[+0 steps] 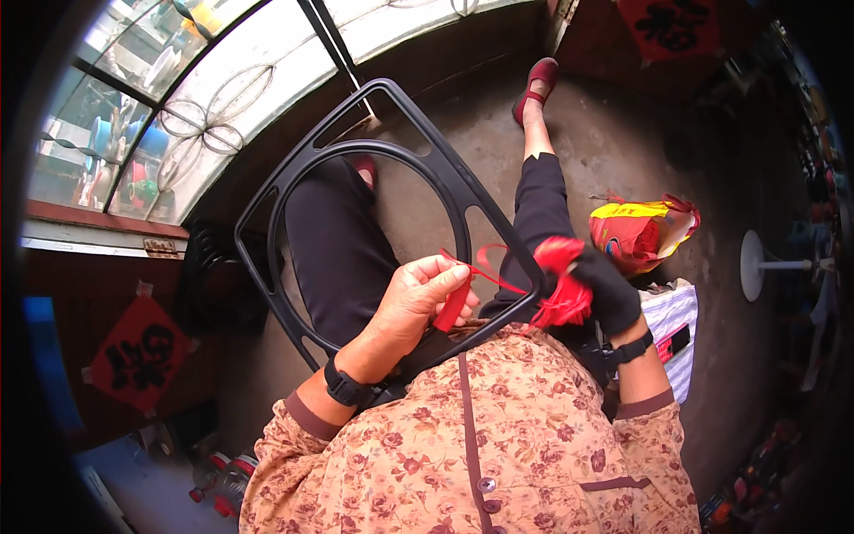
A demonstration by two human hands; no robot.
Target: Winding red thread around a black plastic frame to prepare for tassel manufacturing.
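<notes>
Across my lap rests a black frame (442, 175), squarish outside with a large round ring inside. My left hand (405, 298), bare with a dark wristband, pinches a flat red plastic strip (455, 307) between thumb and fingers over the frame's near side. A loop of the strip runs from there toward the right, across the frame's bar. My right hand (609, 289), in a black glove, closes round a bunched bundle of red strip (567, 298) just outside the frame's right corner. The glove and the bundle hide its fingertips.
On the floor at the right stands a red and yellow bag (627, 240) with red material inside. Nearer lies a white striped bag (672, 311). A white disc on a stem (753, 265) is farther right. Bottles with red caps (233, 485) stand lower left, and a window (169, 125) upper left.
</notes>
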